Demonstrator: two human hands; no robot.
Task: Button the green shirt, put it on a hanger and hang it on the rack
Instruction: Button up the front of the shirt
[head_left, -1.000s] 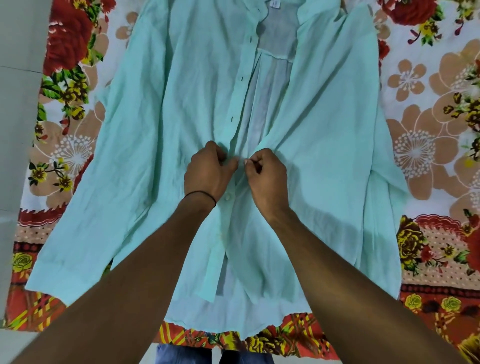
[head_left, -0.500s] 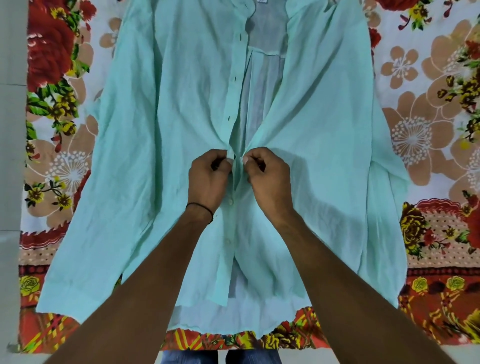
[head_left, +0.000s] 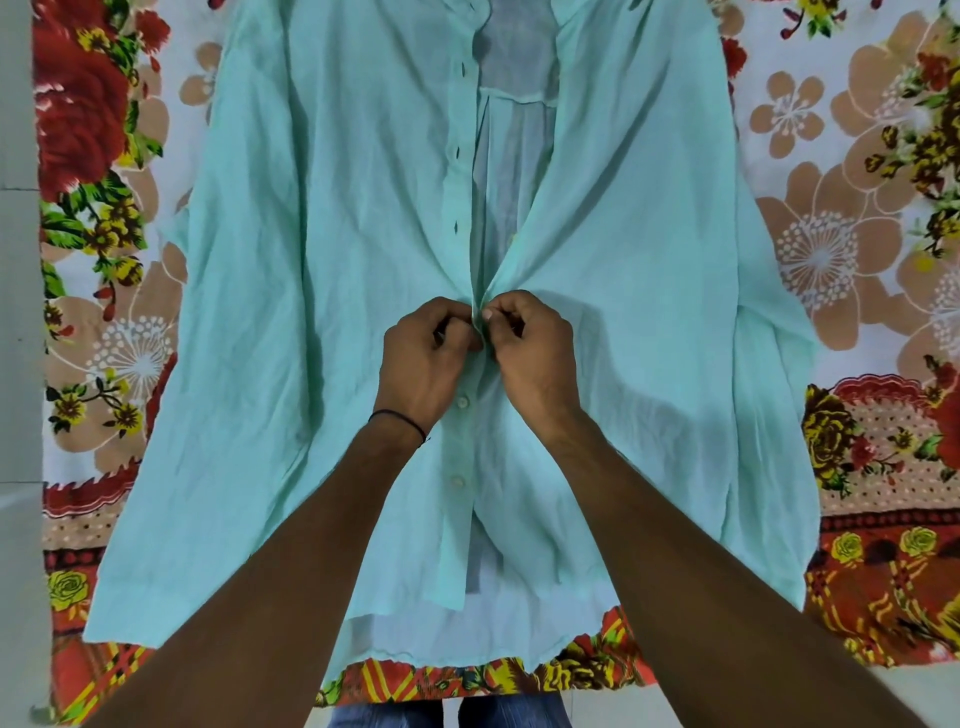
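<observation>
Head view.

- Green shirt: pale mint, lying flat and front-up on a floral sheet, collar toward the top edge, hem nearest the person. Sleeves spread out to either side. The front is open above the hands, with the inner back panel visible in the gap.
- Buttons: two white ones fastened on the placket below the hands.
- Buttonholes: a row of dark slits on the strip above the hands, unfastened.
- Left hand: fingers curled, pinching the buttonhole edge at mid-front. Black band on the wrist.
- Right hand: fingers curled, pinching the opposite edge; its thumb tip meets the left hand's at the seam.
- Floor: grey, along the left of the sheet.
- Jeans: blue, at the bottom edge.
</observation>
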